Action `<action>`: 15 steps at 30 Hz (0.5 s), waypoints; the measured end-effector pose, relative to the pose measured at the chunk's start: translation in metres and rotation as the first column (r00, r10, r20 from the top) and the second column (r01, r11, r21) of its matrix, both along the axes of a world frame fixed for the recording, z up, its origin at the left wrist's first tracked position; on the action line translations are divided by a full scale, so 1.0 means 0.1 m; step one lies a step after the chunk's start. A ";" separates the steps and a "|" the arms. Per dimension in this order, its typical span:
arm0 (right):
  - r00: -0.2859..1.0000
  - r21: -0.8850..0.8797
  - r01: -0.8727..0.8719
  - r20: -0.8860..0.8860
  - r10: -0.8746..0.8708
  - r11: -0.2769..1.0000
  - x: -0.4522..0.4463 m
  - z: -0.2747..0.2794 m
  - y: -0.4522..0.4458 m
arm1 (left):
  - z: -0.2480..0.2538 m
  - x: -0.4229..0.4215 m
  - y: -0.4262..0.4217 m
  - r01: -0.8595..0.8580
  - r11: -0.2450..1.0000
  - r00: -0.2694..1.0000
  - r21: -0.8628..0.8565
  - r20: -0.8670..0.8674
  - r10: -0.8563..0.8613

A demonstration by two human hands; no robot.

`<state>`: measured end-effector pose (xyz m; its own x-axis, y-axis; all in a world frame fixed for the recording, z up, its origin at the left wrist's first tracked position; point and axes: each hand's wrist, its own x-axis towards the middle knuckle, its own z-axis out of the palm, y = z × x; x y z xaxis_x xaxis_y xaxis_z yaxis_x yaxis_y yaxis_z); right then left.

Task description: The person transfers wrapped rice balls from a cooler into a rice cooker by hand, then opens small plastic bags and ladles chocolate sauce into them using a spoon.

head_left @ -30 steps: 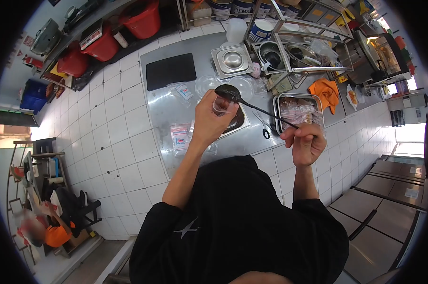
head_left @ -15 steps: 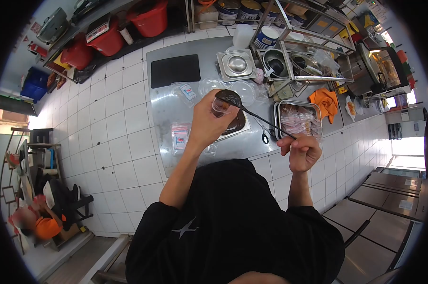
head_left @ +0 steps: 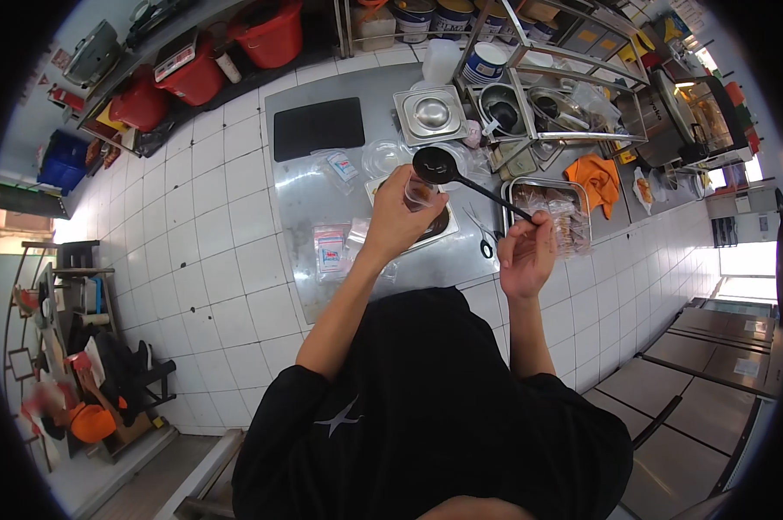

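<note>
My left hand (head_left: pixel 396 218) grips a small clear plastic cup (head_left: pixel 421 192) with something dark inside. A black ladle (head_left: pixel 485 192) is pinched at its handle end by my right hand (head_left: pixel 527 257). Its round bowl sits just beyond the cup, facing up, with a dark shiny surface. Partly hidden under my left hand and the cup is a steel pan (head_left: pixel 448 229) holding dark sauce. Scissors (head_left: pixel 486 248) lie on the steel table (head_left: pixel 300 195) between that pan and a metal tray (head_left: pixel 506 192) of filled plastic bags.
A black board (head_left: pixel 319 129) and a steel lidded pan (head_left: pixel 431 113) stand at the table's far side. Clear plastic lids (head_left: pixel 383 158) and printed bags (head_left: pixel 331 250) lie nearby. A metal rack (head_left: pixel 565 65) and an orange cloth (head_left: pixel 594 185) are right. Another person (head_left: pixel 92 420) sits far left.
The ladle's bowl has gone from tipped against the cup to facing up beyond it. My left hand with the cup has shifted right, while my right hand moved slightly left and away from me.
</note>
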<state>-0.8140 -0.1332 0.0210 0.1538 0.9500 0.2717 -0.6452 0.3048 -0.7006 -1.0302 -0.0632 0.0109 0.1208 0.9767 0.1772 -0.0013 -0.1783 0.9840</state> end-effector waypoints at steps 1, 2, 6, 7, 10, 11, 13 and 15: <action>1.000 -0.027 0.005 -0.020 -0.006 1.000 0.00 -0.04 0.02 | -0.11 0.01 0.02 -0.001 1.000 1.000 -0.013 0.023 0.002; 0.999 -0.055 0.010 -0.040 -0.012 0.998 0.00 -0.09 0.03 | -0.22 0.02 0.03 -0.002 1.000 0.999 -0.027 0.046 0.003; 0.992 -0.218 0.070 -0.085 -0.090 0.973 0.06 -0.36 0.12 | -0.65 -0.08 -0.04 -0.062 0.996 0.993 -0.062 0.092 0.068; 0.990 -0.249 0.123 -0.034 -0.135 0.961 0.08 -0.50 0.16 | -0.65 -0.18 -0.12 -0.046 0.990 0.994 -0.130 0.091 0.058; 0.958 -0.351 0.228 0.245 -0.146 0.908 0.15 -0.97 0.27 | -0.71 -0.52 -0.27 -0.055 0.998 0.995 -0.041 0.080 0.059; 0.937 -0.405 0.218 0.340 -0.075 0.888 0.14 -1.10 0.28 | -0.66 -0.65 -0.31 0.059 0.996 0.989 -0.062 0.140 -0.050; 0.837 -0.462 0.144 0.528 0.141 0.875 0.03 -1.15 0.24 | -0.34 -0.80 -0.39 0.330 0.942 0.863 -0.067 0.425 -0.273; 0.754 -0.484 0.112 0.610 0.243 0.868 -0.05 -1.14 0.28 | -0.14 -0.87 -0.41 0.557 0.828 0.674 -0.068 0.619 -0.403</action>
